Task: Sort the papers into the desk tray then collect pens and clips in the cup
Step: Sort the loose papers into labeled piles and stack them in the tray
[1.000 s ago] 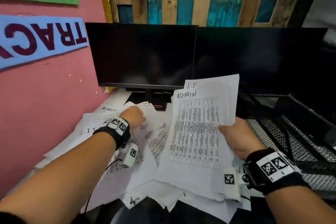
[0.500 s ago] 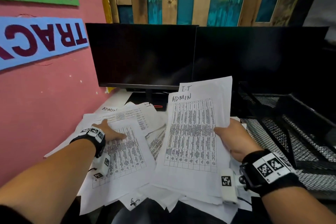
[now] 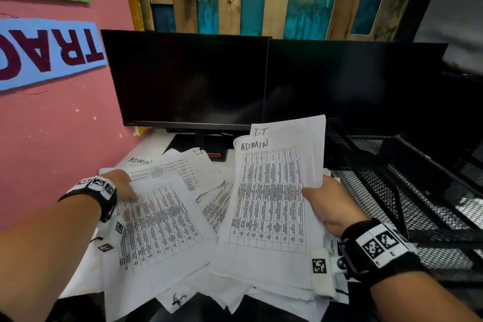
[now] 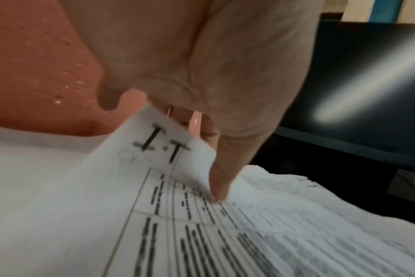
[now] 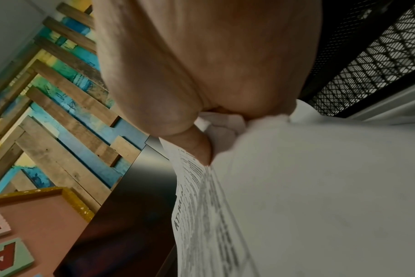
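- Stack: held raised at centre, above the loose papers on the surface; top sheets read "ADMIN" and "I.T".
- Right hand: at 3 o'clock of the stack, fingers clamped on its right edge.
- Left hand: at 9 o'clock, fingers pinching the corner of a sheet.
- Tray: black mesh, at 3 o'clock.
- Risk: one-edge grip; stack may fan or slip. Labels differ; sheets may be missorted.
- Left wrist view alone shows "I.T" on the pinched sheet; head view alone shows the tray layout.

Head high; wrists close on papers
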